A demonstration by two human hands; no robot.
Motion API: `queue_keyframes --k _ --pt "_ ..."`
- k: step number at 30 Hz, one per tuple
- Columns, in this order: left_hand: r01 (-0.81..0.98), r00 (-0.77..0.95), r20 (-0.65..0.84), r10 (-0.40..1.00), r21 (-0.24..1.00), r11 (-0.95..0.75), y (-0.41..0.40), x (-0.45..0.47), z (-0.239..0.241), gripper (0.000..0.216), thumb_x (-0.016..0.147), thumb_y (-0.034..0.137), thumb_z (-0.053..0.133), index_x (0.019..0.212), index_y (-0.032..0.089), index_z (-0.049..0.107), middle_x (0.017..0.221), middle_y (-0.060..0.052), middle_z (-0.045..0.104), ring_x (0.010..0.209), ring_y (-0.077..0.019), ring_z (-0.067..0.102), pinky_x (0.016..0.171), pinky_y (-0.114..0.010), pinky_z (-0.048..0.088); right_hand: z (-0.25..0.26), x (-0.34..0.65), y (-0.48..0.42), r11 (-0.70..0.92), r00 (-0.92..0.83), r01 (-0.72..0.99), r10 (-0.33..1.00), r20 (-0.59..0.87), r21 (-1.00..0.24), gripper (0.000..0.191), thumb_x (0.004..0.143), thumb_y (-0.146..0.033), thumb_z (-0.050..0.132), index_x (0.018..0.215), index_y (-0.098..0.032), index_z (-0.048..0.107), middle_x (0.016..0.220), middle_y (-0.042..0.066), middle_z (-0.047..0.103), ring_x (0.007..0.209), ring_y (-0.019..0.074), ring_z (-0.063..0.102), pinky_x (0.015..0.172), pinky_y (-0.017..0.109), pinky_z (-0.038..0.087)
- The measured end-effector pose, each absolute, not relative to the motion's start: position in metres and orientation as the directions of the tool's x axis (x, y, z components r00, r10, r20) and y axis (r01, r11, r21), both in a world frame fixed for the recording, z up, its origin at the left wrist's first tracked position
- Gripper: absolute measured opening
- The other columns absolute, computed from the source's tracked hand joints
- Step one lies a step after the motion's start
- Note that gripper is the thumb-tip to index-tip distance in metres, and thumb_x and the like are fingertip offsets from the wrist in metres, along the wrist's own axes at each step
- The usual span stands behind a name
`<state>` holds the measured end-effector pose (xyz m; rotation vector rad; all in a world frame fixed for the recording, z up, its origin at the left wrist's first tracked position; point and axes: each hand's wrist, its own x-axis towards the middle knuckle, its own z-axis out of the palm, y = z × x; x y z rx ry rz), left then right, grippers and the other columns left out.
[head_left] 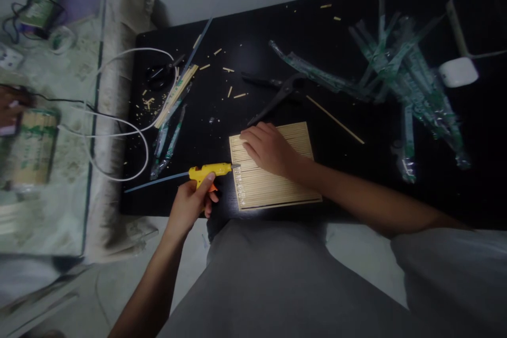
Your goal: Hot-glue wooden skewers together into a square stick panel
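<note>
My left hand [194, 198] is wrapped round the grip of a yellow hot glue gun [209, 169] with an orange trigger. A blue-grey glue stick [158, 182] juts from its rear. The nozzle meets the left edge of a square panel [277, 190] of thin wooden sticks laid side by side. Glossy, clear glue spots show along that edge. Flat on the panel's upper part lies my right hand [269, 148], its fingers stretched out and holding nothing, covering some sticks. Black pliers [279, 95] rest just beyond the panel.
Green-printed plastic wrappers [415, 74] lie heaped at right, near a white case [458, 72] and a phone [479, 21]. A single stick [335, 119] lies right of the pliers. Scissors [160, 76], a stick bundle [176, 96] and a looped white cable [146, 156] occupy the left.
</note>
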<state>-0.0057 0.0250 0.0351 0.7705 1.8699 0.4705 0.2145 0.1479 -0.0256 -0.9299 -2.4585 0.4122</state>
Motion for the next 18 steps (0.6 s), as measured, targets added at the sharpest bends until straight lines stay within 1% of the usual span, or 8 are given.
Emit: queue_keyframes --k 3,7,11,13,15,18 --pt "0.301 -0.269 -0.650 0.711 0.644 0.703 0.034 -0.009 0.033 0.058 0.094 0.062 0.061 0.057 0.017 0.066 0.038 -0.002 0.055 0.033 -0.0113 0.049 0.042 -0.023 0.038 -0.029 0.214 0.148 0.720 -0.650 0.533 0.684 0.330 -0.444 0.027 0.102 -0.008 0.044 0.111 -0.012 0.070 0.109 0.014 0.074 0.099 0.0289 0.057 0.087 0.042 0.039" --pt "0.297 -0.262 -0.624 0.736 0.674 0.677 0.047 -0.013 0.029 0.057 0.094 0.062 0.063 0.059 0.017 0.068 0.041 -0.003 0.058 0.036 -0.0118 0.053 0.044 -0.023 0.041 -0.033 0.214 0.149 0.701 -0.628 0.514 0.700 0.339 -0.495 0.038 0.093 0.002 0.043 0.118 -0.011 0.069 0.109 0.014 0.074 0.100 0.0296 0.057 0.088 0.042 0.040" --pt "0.291 -0.277 -0.592 0.757 0.699 0.653 0.062 -0.014 0.028 0.056 0.093 0.059 0.065 0.058 0.016 0.068 0.042 -0.004 0.059 0.035 -0.0110 0.051 0.044 -0.022 0.040 -0.033 0.214 0.149 0.683 -0.611 0.502 0.714 0.342 -0.530 0.042 0.091 0.002 0.041 0.120 -0.010 0.068 0.108 0.015 0.074 0.100 0.0293 0.058 0.089 0.041 0.040" --pt "0.274 -0.286 -0.585 0.759 0.709 0.650 0.068 -0.013 0.028 0.052 0.093 0.055 0.065 0.060 0.015 0.069 0.046 -0.005 0.063 0.034 -0.0105 0.051 0.042 -0.022 0.040 -0.033 0.214 0.149 0.682 -0.607 0.503 0.716 0.345 -0.530 0.042 0.091 0.002 0.040 0.120 -0.010 0.068 0.108 0.015 0.074 0.099 0.0293 0.058 0.089 0.041 0.040" --pt "0.245 -0.289 -0.571 0.768 0.732 0.636 0.073 -0.012 0.028 0.047 0.092 0.052 0.067 0.064 0.014 0.070 0.053 -0.007 0.069 0.034 -0.0099 0.050 0.041 -0.023 0.040 -0.033 0.214 0.150 0.686 -0.606 0.505 0.714 0.351 -0.524 0.042 0.091 0.002 0.040 0.120 -0.010 0.068 0.106 0.015 0.074 0.098 0.0292 0.058 0.088 0.040 0.040" --pt "0.196 -0.268 -0.536 0.801 0.783 0.590 0.073 -0.015 0.027 0.041 0.087 0.051 0.071 0.072 0.013 0.074 0.056 -0.006 0.071 0.034 -0.0092 0.047 0.039 -0.023 0.037 -0.034 0.214 0.150 0.696 -0.607 0.506 0.707 0.362 -0.510 0.042 0.090 0.003 0.041 0.118 -0.010 0.069 0.103 0.014 0.074 0.096 0.0290 0.058 0.086 0.040 0.040"
